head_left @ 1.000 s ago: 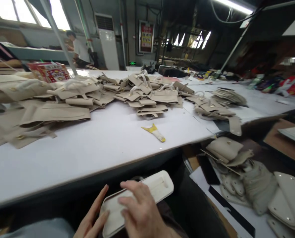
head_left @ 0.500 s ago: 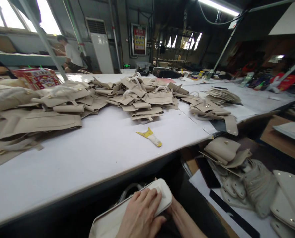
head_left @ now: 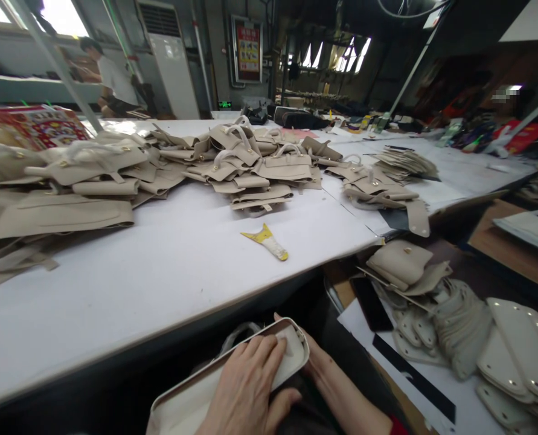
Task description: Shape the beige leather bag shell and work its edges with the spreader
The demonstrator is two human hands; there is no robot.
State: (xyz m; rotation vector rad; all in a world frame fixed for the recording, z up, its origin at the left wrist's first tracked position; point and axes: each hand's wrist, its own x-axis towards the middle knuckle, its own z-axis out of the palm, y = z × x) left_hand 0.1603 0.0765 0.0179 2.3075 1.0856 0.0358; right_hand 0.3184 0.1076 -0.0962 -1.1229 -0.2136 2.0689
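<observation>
Holding a cream bag [head_left: 185, 399] low, just in front of the near edge of the white table [head_left: 151, 272], slanting from lower left to upper right, with a greyish handle [head_left: 241, 331] showing on the far side. Laying the left grip [head_left: 246, 380] flat on the bag's upper face, unclenched, with fingers stretched toward the rounded right end and thumb spread apart. Grasping that same end with the right grip [head_left: 314, 356], partly hidden behind the bag, with a red cuff [head_left: 398, 426] showing low on the forearm. Facing, on the table, a long heap of beige bags [head_left: 282, 169], a red printed package [head_left: 55, 130] behind it at far left, and a small yellow-and-white piece [head_left: 271, 243] lying between heap and near edge. Having at right a pile of pale studded flaps [head_left: 515, 344], with a black strip [head_left: 416, 376] and a dark slab [head_left: 371, 304] to their left. Sharing the room with a person [head_left: 115, 81] in a white top, well apart, beyond the table.
</observation>
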